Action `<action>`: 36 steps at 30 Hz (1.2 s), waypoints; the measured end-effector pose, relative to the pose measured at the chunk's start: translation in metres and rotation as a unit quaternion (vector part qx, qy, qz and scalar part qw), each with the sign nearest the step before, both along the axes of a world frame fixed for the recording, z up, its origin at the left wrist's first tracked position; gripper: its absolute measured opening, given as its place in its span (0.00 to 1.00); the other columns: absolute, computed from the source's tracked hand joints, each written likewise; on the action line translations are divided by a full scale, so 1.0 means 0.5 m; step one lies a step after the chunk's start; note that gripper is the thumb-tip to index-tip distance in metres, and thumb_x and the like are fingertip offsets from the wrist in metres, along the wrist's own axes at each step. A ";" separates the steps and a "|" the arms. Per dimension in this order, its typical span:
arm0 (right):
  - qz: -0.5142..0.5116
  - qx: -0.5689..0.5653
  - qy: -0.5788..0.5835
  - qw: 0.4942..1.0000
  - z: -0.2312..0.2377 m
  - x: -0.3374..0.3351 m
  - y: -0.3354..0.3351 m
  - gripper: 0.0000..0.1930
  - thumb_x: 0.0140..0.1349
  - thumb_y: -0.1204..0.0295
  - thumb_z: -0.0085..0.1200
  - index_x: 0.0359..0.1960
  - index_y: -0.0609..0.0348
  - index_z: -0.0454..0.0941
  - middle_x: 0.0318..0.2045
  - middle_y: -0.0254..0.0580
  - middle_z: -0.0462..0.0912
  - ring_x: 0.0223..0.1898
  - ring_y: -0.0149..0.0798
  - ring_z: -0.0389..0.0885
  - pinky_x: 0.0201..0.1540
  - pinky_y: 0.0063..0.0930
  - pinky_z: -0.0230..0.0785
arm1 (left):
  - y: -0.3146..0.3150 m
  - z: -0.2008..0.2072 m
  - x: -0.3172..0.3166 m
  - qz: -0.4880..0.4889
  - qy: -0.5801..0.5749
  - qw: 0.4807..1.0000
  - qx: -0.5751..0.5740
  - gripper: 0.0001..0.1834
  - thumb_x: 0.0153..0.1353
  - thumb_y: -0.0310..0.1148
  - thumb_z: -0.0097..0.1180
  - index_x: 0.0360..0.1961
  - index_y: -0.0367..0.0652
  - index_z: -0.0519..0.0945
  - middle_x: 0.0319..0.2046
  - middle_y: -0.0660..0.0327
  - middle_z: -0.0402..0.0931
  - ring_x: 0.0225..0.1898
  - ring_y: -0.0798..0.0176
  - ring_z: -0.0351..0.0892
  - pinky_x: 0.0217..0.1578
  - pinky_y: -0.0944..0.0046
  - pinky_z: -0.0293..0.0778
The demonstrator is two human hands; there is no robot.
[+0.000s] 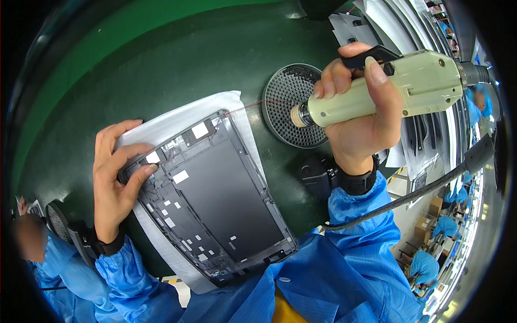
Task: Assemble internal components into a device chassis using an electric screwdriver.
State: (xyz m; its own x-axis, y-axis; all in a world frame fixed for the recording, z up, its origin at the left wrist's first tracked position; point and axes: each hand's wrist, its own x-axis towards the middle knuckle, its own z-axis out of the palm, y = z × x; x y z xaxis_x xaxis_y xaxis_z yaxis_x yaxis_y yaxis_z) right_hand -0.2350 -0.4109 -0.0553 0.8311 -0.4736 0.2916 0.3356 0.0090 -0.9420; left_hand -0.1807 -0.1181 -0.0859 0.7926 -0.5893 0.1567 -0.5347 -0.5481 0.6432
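My right hand (pixel 358 105) is wrapped round a pale green electric screwdriver (pixel 414 83) with a black lever, its thumb along the body. The tool's nose points left, over a round dark dish (pixel 273 89) with a grid of small holes. To the left lies a dark grey laptop casing (pixel 226 183) with several white labels, tilted on a white sheet (pixel 153 229). At its upper left corner my left hand (pixel 116 175) grips the casing's edge, thumb on top and fingers over the side. A thin red wire (pixel 245 107) runs from the casing's top toward the dish.
The green tabletop (pixel 215 59) spreads behind the casing. Panels interleaved with white sheets (pixel 393 24) stand at the far right. A thick grey cable (pixel 414 199) crosses my right sleeve. A person in blue (pixel 64 269) is at the left; several others work at the right.
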 end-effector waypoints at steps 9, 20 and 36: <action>0.038 0.001 0.012 0.999 -0.005 0.006 0.008 0.21 0.54 0.60 0.46 0.40 0.70 0.68 0.19 0.39 0.65 0.24 0.34 0.65 0.28 0.26 0.62 | 0.001 -0.004 -0.004 0.001 -0.001 1.000 -0.008 0.15 0.40 0.25 0.61 0.35 0.38 0.79 0.47 0.52 0.71 0.50 0.50 0.66 0.51 0.58 0.62; 0.206 0.046 -0.113 0.971 0.135 -0.004 0.029 0.25 0.57 0.56 0.42 0.49 0.64 0.65 0.24 0.37 0.64 0.26 0.31 0.61 0.30 0.25 0.58 | 0.003 -0.016 0.002 0.024 -0.042 0.995 -0.088 0.10 0.43 0.24 0.63 0.29 0.39 0.75 0.46 0.57 0.70 0.49 0.51 0.64 0.50 0.58 0.61; 0.282 -0.012 -0.016 0.959 0.022 0.101 0.276 0.23 0.55 0.57 0.44 0.42 0.65 0.70 0.20 0.37 0.65 0.24 0.32 0.64 0.28 0.26 0.61 | 0.018 -0.037 -0.012 0.081 -0.032 0.990 -0.112 0.08 0.42 0.24 0.62 0.25 0.38 0.76 0.43 0.55 0.71 0.50 0.53 0.64 0.46 0.57 0.61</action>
State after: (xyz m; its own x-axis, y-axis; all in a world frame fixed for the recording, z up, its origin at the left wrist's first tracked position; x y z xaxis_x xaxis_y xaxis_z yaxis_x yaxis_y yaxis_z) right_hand -0.1845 -0.2727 -0.0441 0.9438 0.0565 0.3255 0.3114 0.1769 -0.9337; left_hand -0.1867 -0.1091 -0.1044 0.8577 -0.4007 0.3222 -0.4955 -0.4769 0.7260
